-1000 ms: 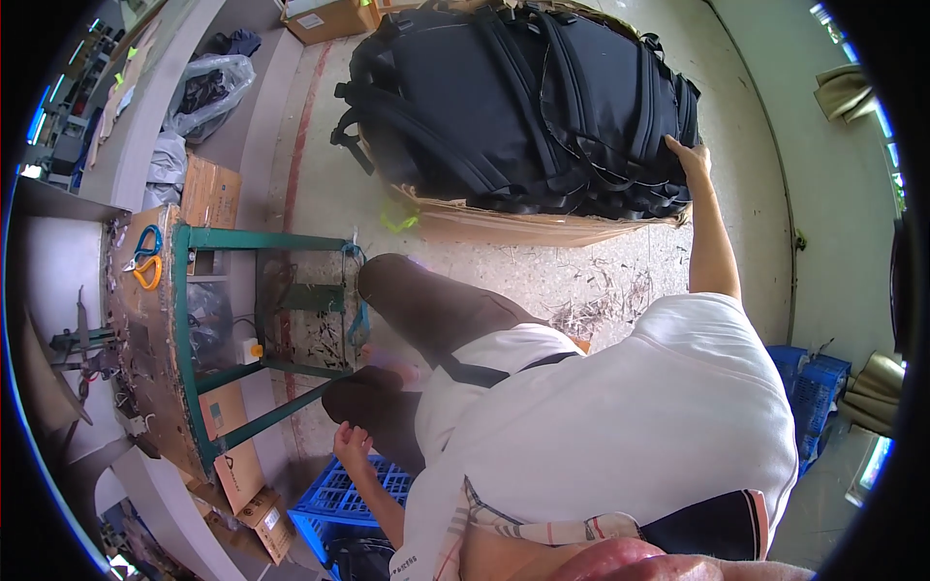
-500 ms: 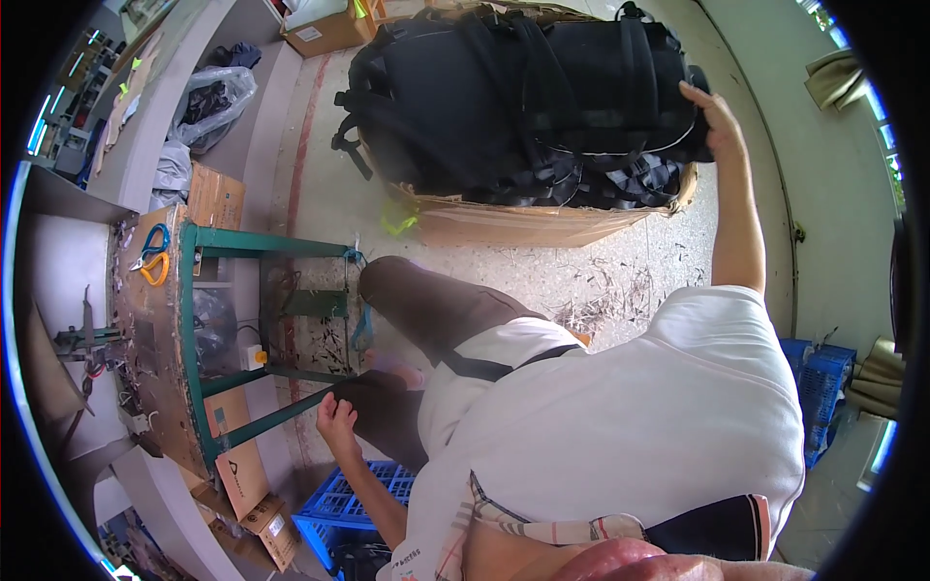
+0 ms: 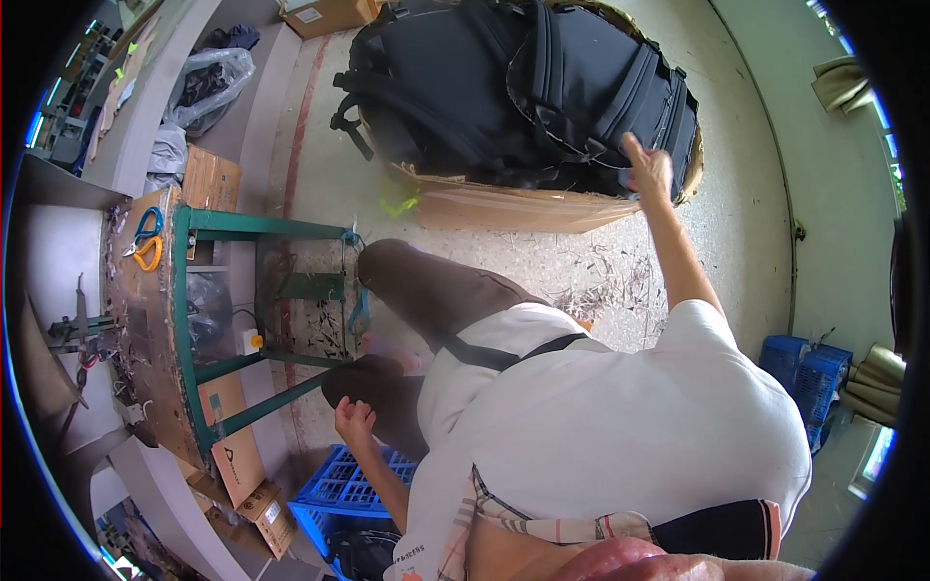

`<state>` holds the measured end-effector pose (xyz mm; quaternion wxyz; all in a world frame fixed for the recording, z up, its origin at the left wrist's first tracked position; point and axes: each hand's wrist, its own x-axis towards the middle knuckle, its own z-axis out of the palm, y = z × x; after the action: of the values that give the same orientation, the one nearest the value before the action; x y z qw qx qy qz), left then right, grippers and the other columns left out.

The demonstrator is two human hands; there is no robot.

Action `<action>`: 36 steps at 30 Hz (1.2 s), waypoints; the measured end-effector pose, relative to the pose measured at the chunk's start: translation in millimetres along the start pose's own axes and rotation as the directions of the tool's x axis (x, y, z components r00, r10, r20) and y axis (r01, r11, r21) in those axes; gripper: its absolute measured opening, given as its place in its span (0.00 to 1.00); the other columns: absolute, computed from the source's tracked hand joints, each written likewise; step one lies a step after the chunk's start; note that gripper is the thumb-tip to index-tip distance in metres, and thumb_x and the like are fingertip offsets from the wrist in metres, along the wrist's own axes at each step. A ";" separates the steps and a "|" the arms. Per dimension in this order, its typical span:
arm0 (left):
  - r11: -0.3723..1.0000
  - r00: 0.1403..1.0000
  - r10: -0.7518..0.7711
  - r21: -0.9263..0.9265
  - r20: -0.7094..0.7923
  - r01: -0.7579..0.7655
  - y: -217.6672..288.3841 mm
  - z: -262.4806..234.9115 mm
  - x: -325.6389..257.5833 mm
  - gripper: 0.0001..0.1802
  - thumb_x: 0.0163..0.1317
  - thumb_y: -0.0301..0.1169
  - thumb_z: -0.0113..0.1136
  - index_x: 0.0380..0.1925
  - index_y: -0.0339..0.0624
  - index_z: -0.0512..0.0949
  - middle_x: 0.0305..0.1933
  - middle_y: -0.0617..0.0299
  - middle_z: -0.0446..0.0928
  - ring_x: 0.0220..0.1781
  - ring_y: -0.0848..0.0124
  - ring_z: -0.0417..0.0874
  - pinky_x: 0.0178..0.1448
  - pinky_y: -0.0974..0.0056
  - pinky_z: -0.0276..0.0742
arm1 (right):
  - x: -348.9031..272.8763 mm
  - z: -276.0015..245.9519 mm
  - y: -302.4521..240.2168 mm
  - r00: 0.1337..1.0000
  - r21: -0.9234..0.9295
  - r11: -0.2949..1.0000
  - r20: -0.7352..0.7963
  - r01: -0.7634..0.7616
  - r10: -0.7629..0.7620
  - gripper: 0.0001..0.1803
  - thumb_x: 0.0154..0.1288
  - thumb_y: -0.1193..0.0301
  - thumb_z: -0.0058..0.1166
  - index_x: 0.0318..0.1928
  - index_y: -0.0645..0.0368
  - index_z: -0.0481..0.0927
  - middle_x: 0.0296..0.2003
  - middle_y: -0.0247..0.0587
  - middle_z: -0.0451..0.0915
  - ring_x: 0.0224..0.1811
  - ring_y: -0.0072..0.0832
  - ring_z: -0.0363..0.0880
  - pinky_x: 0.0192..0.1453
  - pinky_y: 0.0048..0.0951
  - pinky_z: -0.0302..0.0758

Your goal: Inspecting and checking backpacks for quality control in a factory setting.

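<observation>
A black backpack point(image 3: 581, 82) with padded straps and buckles lies on top of a large open carton point(image 3: 523, 205). Another black backpack point(image 3: 436, 97) seems to lie beside it, though their edges merge. My right hand point(image 3: 651, 172) is at the carton's near right edge, close to the backpack's side. Its fingers are apart, slightly blurred, with nothing visible in them. Low on the left, my left hand point(image 3: 356, 422) hangs in front of my leg, fingers curled loosely inward and nothing showing in it.
Left of my legs stands a green-framed work table point(image 3: 184, 320) with scissors point(image 3: 147, 254) on its worn top. A blue crate point(image 3: 339, 484) sits below my left forearm. More blue crates point(image 3: 809, 373) stand by the right wall. Dark scraps point(image 3: 620, 290) litter the floor.
My right hand has left the backpack's far right end and come nearer and leftward. The backpack's top has shifted and now shows its straps differently. My left hand has moved slightly right.
</observation>
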<state>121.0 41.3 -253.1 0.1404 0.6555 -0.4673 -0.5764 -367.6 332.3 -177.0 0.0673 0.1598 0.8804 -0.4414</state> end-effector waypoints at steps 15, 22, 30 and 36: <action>0.993 1.000 -0.013 -0.117 -0.004 0.012 -21.0 0.9 -3.4 0.23 0.53 0.28 0.54 0.50 0.37 0.63 0.41 0.58 0.68 0.35 0.69 0.75 0.35 0.69 0.75 | 32.1 45.1 -2.4 0.772 0.805 0.267 0.328 -0.530 0.544 0.22 0.44 0.66 0.64 0.38 0.58 0.70 0.34 0.43 0.70 0.32 0.34 0.70 0.38 0.35 0.72; 0.985 1.000 -0.009 -0.171 0.019 0.012 -12.8 -5.4 -0.2 0.21 0.53 0.27 0.54 0.48 0.37 0.65 0.40 0.59 0.69 0.35 0.71 0.74 0.36 0.71 0.73 | 19.8 -12.0 -69.4 0.984 0.865 0.469 -0.152 0.176 -0.089 0.09 0.43 0.81 0.59 0.22 0.64 0.70 0.16 0.40 0.70 0.12 0.30 0.68 0.18 0.29 0.72; 0.837 0.816 0.542 -0.213 0.198 -0.504 111.7 8.8 -31.9 0.20 0.57 0.32 0.52 0.48 0.35 0.66 0.45 0.55 0.70 0.41 0.69 0.75 0.44 0.68 0.72 | -148.8 -114.9 -187.0 0.451 0.648 0.733 0.602 0.205 -0.658 0.02 0.47 0.83 0.51 0.24 0.67 0.76 0.22 0.43 0.76 0.17 0.24 0.73 0.20 0.19 0.68; 0.525 0.531 0.839 -0.439 0.121 -0.729 195.4 22.9 19.9 0.32 0.56 0.45 0.51 0.56 0.39 0.59 0.56 0.54 0.62 0.56 0.65 0.65 0.54 0.61 0.65 | -205.2 -39.6 -211.4 -0.358 0.812 0.015 0.273 0.583 -0.893 0.09 0.40 0.81 0.52 0.27 0.72 0.77 0.28 0.51 0.76 0.24 0.34 0.76 0.32 0.23 0.73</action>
<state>10.6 -68.4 -131.1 0.4201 0.2324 -0.6250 -0.6155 -245.8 200.2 59.8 0.1162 -0.7066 0.4804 -0.5064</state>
